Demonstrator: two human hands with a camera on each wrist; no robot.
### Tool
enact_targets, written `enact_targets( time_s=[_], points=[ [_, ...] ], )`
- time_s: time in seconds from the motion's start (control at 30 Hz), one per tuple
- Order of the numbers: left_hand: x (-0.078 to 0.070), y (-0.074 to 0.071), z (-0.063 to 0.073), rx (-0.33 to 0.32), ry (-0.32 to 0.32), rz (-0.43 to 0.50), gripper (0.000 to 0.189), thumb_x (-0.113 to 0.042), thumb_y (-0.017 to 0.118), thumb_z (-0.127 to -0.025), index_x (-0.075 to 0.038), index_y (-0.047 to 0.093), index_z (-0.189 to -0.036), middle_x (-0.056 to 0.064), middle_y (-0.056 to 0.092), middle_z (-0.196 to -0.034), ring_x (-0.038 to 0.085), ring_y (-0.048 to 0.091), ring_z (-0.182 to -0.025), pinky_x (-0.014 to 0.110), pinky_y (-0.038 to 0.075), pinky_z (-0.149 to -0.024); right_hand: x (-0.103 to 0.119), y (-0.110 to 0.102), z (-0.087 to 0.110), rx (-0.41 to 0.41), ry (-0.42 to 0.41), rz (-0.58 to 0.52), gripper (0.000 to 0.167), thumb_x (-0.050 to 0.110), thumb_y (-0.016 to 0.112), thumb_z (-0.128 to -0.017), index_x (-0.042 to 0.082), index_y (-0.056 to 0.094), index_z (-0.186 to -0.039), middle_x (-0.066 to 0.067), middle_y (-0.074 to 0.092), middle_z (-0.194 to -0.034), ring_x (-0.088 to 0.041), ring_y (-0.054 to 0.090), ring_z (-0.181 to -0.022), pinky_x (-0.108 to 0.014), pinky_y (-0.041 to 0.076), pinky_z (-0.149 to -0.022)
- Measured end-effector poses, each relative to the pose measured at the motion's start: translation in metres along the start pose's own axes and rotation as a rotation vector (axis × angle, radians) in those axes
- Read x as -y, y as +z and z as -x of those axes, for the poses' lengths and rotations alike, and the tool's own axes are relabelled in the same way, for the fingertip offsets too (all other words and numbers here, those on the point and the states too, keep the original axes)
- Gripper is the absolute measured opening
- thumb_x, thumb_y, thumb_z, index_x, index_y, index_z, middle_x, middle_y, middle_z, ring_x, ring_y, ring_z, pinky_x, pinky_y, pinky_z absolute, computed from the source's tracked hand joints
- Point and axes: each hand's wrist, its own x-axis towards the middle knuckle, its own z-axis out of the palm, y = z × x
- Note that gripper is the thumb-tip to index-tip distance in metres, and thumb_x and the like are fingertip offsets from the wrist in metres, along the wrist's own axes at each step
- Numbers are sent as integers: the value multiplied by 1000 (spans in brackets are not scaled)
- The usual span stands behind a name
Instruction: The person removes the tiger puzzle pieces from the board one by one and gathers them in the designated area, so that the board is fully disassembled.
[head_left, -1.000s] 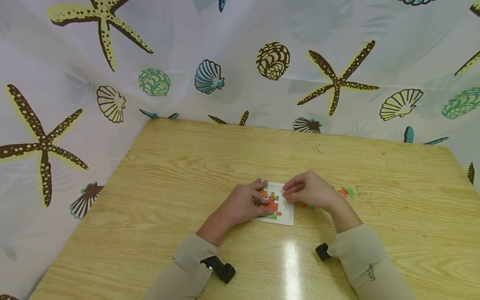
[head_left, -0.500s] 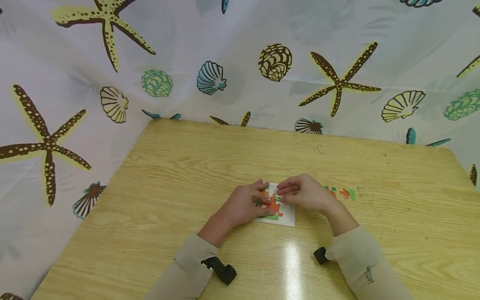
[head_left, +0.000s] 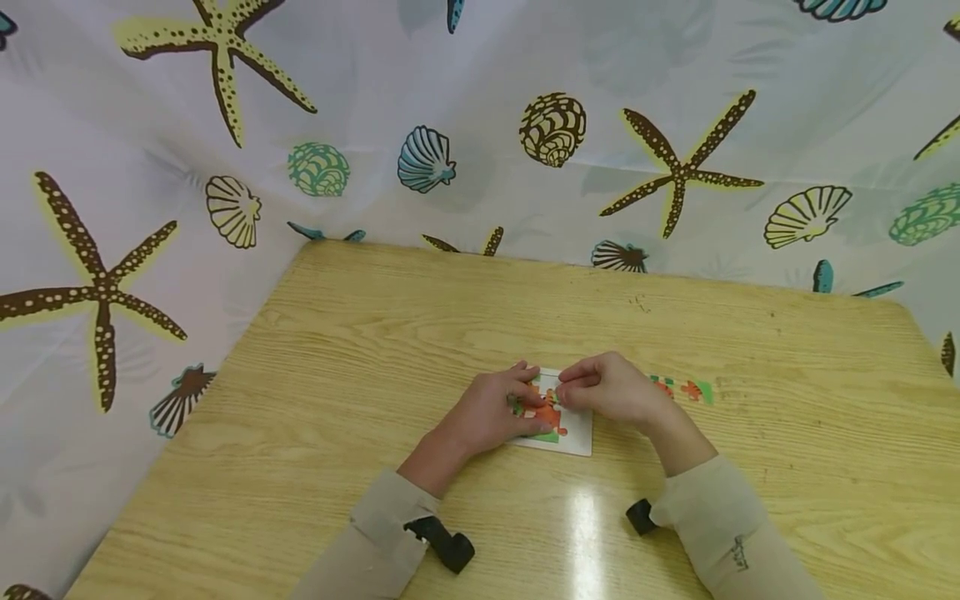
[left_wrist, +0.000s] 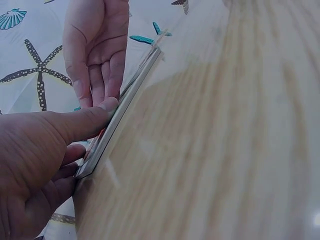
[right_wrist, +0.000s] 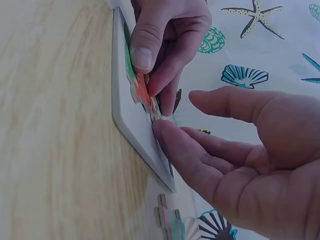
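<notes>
Head view: left grip (head_left: pixel 495 410) splayed, right grip (head_left: pixel 611 390) unclenched, both angled inward on puzzle (head_left: pixel 574 439)

White shell-printed cloth (head_left: pixel 480 75) hangs behind a wooden table (head_left: pixel 405 333).

TEXT | right sleeve (head_left: pixel 723 521); small dark lettering (head_left: pixel 739 553) (too blurred to read) | nothing else legible

The left hand (head_left: pixel 491 410) lies fingers spread, the right hand (head_left: pixel 613 389) near it, bent inward.
</notes>
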Motion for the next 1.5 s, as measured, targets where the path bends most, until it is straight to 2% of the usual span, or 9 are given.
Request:
enact_targets(
  time_s=[0.13, 0.33, 0.4, 0.5, 0.73, 1.0, 1.5],
  points=[
    [-1, 1, 0, -1, -15, -3, 35, -27, 85, -80, -8, 77, -108, 7, 54, -149, 23, 36, -149, 41, 35, -119, 2, 2, 0, -18, 39, -11, 37, 19, 64, -98, -4, 64, -127, -15, 72, -114, -16, 70, -98, -32, 56, -86],
    [-3, 0, 0, 4, -86, -41, 68, -35, 85, -81, -11, 59, -139, 7, 52, -151, 25, 39, -147, 41, 38, -117, 2, 2, -1, -20, 32, -21, 34, 13, 60, -97, -6, 64, -125, -16, 71, -113, -17, 69, -96, -32, 58, -85],
    [-4, 0, -1, 16, -101, -56, 73, -36, 84, -81, -13, 55, -144, 8, 49, -153, 25, 39, -147, 42, 38, -117, 2, 2, -1, -18, 27, -13, 33, 12, 60, -98, -5, 64, -125, -16, 71, -113, -17, 69, -96, -31, 58, -85],
    [-6, -1, -2, 31, -90, -77, 69, -36, 83, -82, -10, 58, -141, 7, 44, -156, 24, 36, -149, 42, 37, -118, 2, 1, 0, -20, 27, -4, 32, 13, 60, -98, -4, 65, -125, -16, 71, -114, -17, 68, -95, -31, 58, -84],
    [-7, -2, -3, 45, -45, -90, 62, -33, 83, -83, -1, 64, -133, 5, 48, -153, 22, 33, -150, 41, 33, -120, 2, 2, -1, -32, 29, -9, 32, 16, 64, -98, -2, 66, -124, -14, 70, -113, -15, 68, -91, -29, 58, -82],
    [-6, -2, -2, 87, -61, -99, 65, -36, 80, -85, -5, 58, -138, 2, 45, -156, 21, 28, -152, 42, 35, -119, -1, 4, -2, -50, 2, 11, 29, 13, 69, -94, -2, 68, -119, -14, 70, -108, -17, 66, -94, -26, 56, -79],
    [-7, -3, -1, 76, -50, -92, 65, -36, 81, -85, -3, 60, -137, 3, 46, -154, 22, 30, -151, 44, 32, -121, -2, 8, -3, -71, -43, 29, 28, 11, 70, -92, -1, 69, -117, -14, 72, -111, -20, 67, -101, -29, 57, -83]
  ],
)
